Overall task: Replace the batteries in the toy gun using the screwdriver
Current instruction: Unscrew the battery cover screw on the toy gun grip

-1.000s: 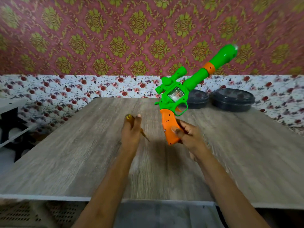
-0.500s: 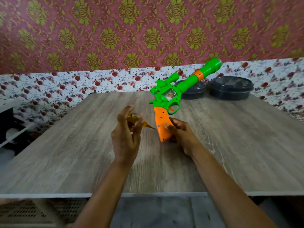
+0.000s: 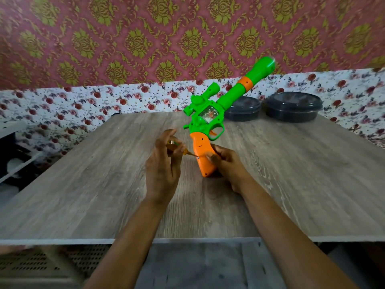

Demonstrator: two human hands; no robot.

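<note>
A grey wood-grain desk [image 3: 83, 195] fills the middle of the view, backed by a wall with red-and-gold patterned paper above a strip of floral paper.

The toy gun [image 3: 208, 119] stands tilted over the centre of the desk. Its long green barrel, with an orange ring, slants up and to the right, and its orange grip points down. The foot of the grip is at the desk surface, though whether it touches is unclear.

Two round black lidded containers sit at the far right edge of the desk, the larger one [image 3: 293, 107] to the right of the smaller one [image 3: 242, 109], which lies partly behind the gun's barrel.

The right hand [image 3: 227, 165] clasps the orange grip from its right side, with the thumb pressed on the face and the fingers wrapped behind.

The left hand [image 3: 162, 170] is just left of the grip, pinching the screwdriver [image 3: 183, 152] between its thumb and fingers. The slim yellowish tool points right, and its tip meets a small dark screw hole on the grip's face.
</note>
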